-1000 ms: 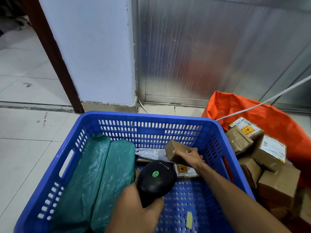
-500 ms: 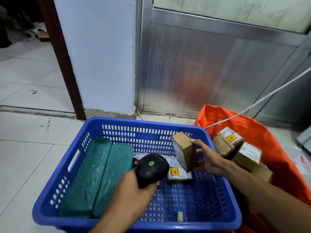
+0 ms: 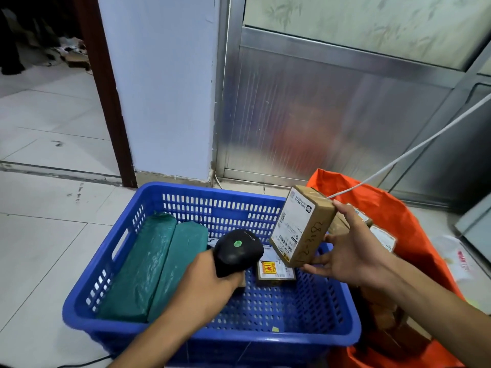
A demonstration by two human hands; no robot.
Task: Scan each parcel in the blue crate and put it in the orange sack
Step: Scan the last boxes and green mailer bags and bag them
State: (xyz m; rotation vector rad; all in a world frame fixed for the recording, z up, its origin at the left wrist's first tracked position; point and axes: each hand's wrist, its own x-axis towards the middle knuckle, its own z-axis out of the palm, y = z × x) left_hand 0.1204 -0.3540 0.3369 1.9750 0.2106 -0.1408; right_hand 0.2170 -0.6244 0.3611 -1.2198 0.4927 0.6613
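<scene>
My right hand [image 3: 353, 256] holds a small brown cardboard parcel [image 3: 301, 225] tilted above the right rim of the blue crate [image 3: 148, 197], its white label facing left. My left hand [image 3: 204, 285] grips a black handheld scanner [image 3: 236, 251] with a green dot, its head close to the parcel's label. Inside the crate lie two long green wrapped parcels [image 3: 156, 264] on the left and a flat labelled parcel [image 3: 275, 270] near the middle. The orange sack [image 3: 393, 208] stands right of the crate, holding several cardboard parcels partly hidden by my right arm.
A white pillar [image 3: 164, 88] and a metal door panel [image 3: 318, 115] rise behind the crate. A white cable [image 3: 414, 147] runs diagonally over the sack. Tiled floor [image 3: 39, 248] extends to the left. A white plastic bag [image 3: 459, 258] lies right of the sack.
My right hand has lifted the small cardboard parcel out of the crate and turned its label toward the scanner. My left hand has raised the scanner toward it.
</scene>
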